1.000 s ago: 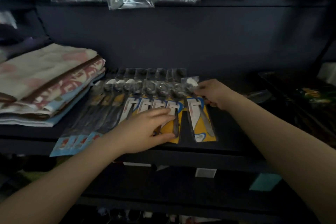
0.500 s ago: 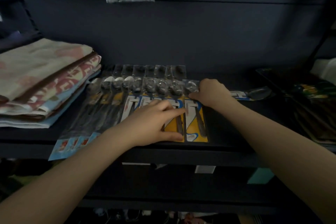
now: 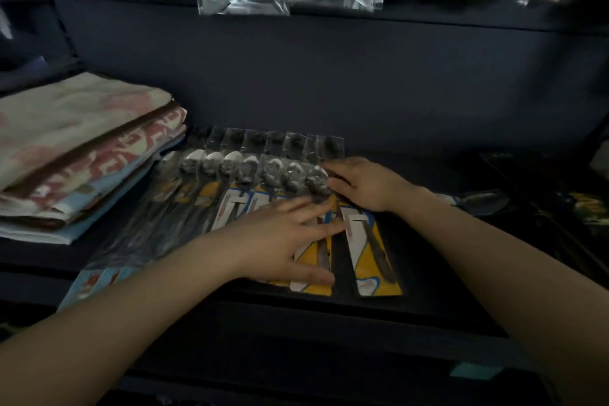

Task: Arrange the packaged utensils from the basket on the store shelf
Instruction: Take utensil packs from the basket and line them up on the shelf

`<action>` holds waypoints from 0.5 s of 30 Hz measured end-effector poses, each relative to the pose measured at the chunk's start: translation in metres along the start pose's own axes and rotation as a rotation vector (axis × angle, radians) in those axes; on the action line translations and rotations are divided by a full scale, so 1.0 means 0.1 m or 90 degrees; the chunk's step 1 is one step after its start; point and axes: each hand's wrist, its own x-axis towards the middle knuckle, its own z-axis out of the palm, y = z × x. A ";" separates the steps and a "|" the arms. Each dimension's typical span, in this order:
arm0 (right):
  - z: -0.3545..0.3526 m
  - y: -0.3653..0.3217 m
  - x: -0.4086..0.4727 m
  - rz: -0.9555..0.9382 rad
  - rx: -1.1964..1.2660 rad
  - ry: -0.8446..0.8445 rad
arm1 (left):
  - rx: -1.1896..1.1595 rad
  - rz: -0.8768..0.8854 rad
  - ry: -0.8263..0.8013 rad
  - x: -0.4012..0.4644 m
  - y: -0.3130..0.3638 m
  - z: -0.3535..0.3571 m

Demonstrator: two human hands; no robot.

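In the head view, a fanned row of clear-plastic, yellow-carded spoon packets (image 3: 250, 194) is seen already laid on the dark store shelf (image 3: 428, 300), at three o'clock of folded patterned towels (image 3: 82, 148). The left hand (image 3: 280, 237) is pressed flat, fingers (image 3: 316, 208) straight, on the row. The right hand (image 3: 365, 184), fingers loosely bent, is rested on the rightmost yellow packet (image 3: 372, 257), apparently gripping nothing. No basket is shown, so what remains cannot be judged; one more packet (image 3: 478, 201) lies at three o'clock.

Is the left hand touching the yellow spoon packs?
Touching. In the head view the left hand lies flat on the yellow spoon packs, fingers spread across them and thumb pressed on the near end.
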 end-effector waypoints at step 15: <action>-0.10 0.01 -0.14 0.123 0.077 0.128 | -0.040 -0.025 0.056 -0.12 0.06 -0.07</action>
